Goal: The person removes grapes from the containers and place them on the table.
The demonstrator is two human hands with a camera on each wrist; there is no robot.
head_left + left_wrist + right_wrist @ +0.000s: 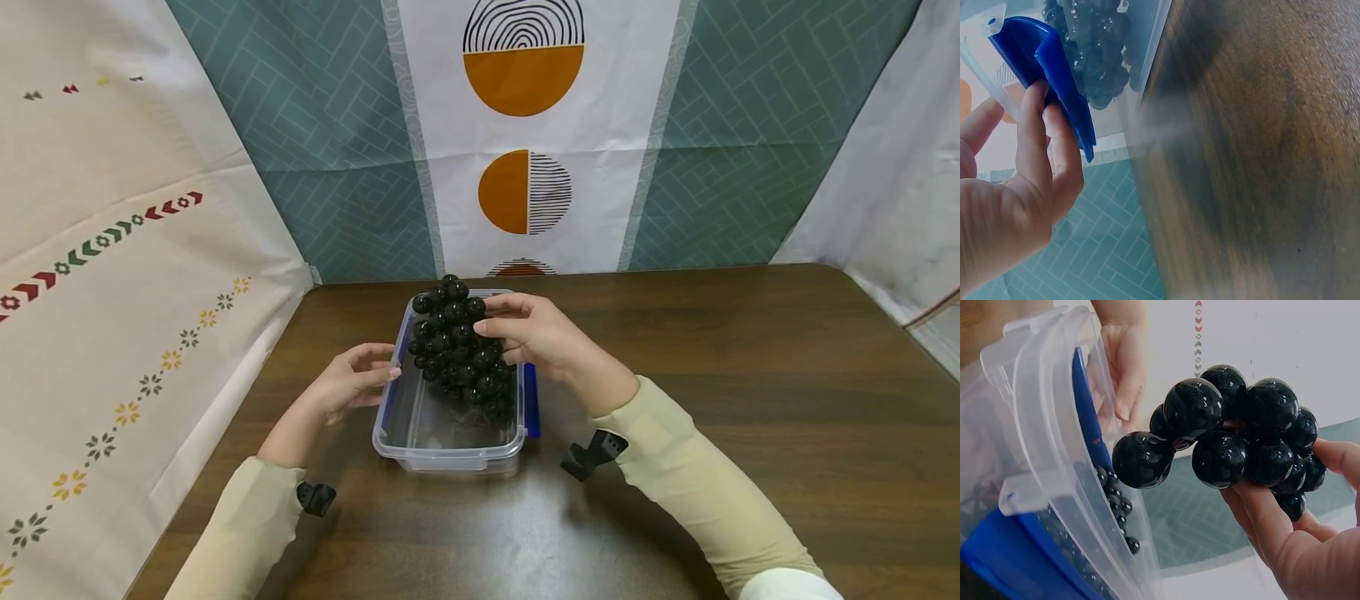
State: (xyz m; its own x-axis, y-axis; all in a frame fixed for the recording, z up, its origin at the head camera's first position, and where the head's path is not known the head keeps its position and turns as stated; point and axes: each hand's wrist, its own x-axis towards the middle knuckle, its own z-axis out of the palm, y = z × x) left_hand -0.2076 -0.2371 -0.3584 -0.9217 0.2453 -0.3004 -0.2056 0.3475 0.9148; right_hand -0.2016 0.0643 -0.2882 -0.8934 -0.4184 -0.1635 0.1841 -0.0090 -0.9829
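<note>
Two hands working: my right hand (543, 337) grips the black grape bunch (457, 350), half inside the clear container (450, 454) on the tabletop (750, 400). Left hand (352, 383) pinches its blue latch (1047, 75). I'd keep steadying the container and lower the bunch slowly.

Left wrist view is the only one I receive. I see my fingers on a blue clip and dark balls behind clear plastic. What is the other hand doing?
Observer: The right hand grips a bunch of glossy black grapes over the clear plastic box.
Operator: Is the bunch inside the box already?
Observer: Partly. Its lower end hangs inside; its top rises above the rim.
Operator: Does the box stand flat?
Observer: Yes, on the dark wooden table, with the left hand at its left side.
</note>
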